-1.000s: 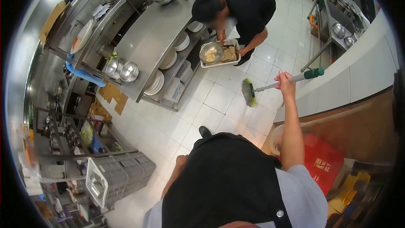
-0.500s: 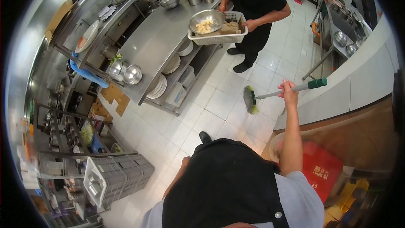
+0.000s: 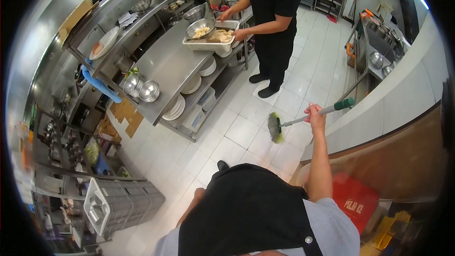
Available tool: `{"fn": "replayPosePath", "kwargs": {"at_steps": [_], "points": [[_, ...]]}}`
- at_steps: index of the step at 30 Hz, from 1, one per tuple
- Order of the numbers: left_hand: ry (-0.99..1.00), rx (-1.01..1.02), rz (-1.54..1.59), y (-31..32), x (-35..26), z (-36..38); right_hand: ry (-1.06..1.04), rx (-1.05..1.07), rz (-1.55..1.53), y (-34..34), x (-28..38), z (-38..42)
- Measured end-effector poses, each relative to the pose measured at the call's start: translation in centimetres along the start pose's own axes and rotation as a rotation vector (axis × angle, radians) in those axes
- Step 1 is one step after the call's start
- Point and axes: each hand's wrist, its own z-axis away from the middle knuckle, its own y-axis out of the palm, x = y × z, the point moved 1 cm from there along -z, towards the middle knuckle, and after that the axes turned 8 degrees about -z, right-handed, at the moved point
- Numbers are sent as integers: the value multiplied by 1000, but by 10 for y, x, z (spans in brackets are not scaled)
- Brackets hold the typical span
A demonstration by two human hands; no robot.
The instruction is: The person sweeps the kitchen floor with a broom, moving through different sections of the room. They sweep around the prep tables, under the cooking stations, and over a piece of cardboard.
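My right hand, arm stretched forward, is closed around the grey handle of a broom. The handle's green end grip points up to the right. Its head, with grey and yellow-green bristles, is at the tiled floor; contact cannot be told. My left hand hangs low beside my black apron, its fingers mostly hidden.
A person in black holds a white plastic basket with a metal bowl over the steel table. A grey crate stands left. A curved tiled wall borders the right.
The other person has shifted left, bringing the basket and bowl over the table. My view has shifted slightly; my right hand still grips the broom, whose head now sits a little further left and lower.
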Motion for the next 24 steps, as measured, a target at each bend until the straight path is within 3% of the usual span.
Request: {"fn": "replayPosePath", "kwargs": {"at_steps": [7,10,13,19,24], "points": [[47,-201,134,-7,-8,-4,19,-19,1,3,5,-2],[-84,-70,248,-6,-9,-13,20,-25,-9,2,3,-4],[-412,-23,331,-1,-11,-16,32,-19,8,1,6,-6],[-53,-48,239,-13,-11,-15,35,-45,0,-2,10,-3],[52,-182,376,-15,-17,-17,13,-33,7,-8,9,-5]]}}
